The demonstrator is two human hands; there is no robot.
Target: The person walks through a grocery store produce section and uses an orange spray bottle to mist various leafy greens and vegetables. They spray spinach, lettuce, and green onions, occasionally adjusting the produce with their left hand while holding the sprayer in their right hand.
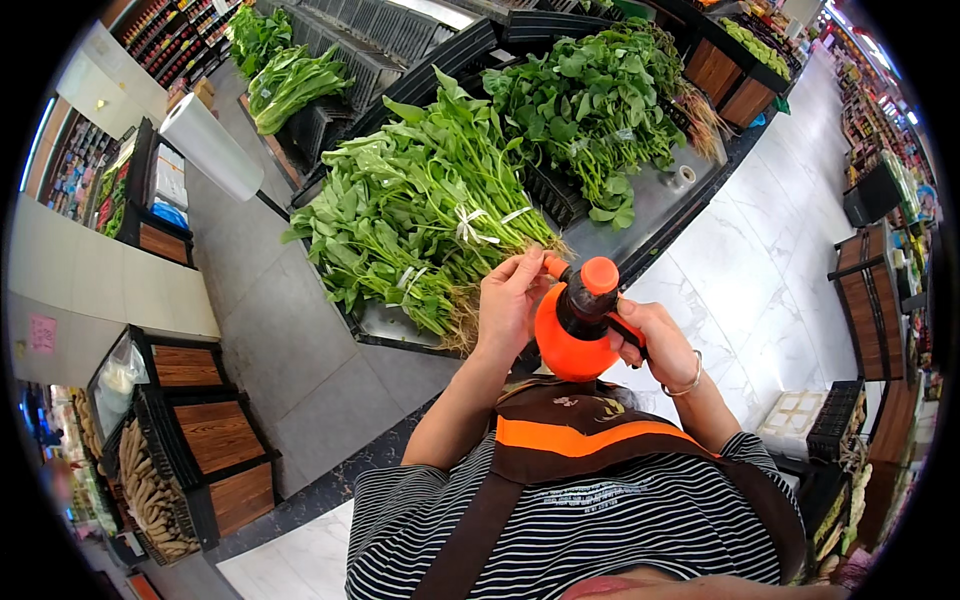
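An orange and black pump spray bottle [576, 337] is held upright in front of my apron. My right hand [652, 337] is closed around its black and orange handle. The fingers of my left hand [514, 300] pinch at the orange nozzle on the bottle's left side. Just beyond my hands, bunches of leafy greens [405, 180] tied with white bands lie on a metal display tray, their roots towards me. Darker leafy bunches [585, 105] lie to the right of them, past a black plastic divider [555, 196].
A roll of plastic bags [211, 146] stands on a post left of the display. A small roll of tape [682, 177] sits on the tray's right part. Wood-fronted produce bins [217, 435] stand at the lower left, and a white foam box [796, 421] at the right.
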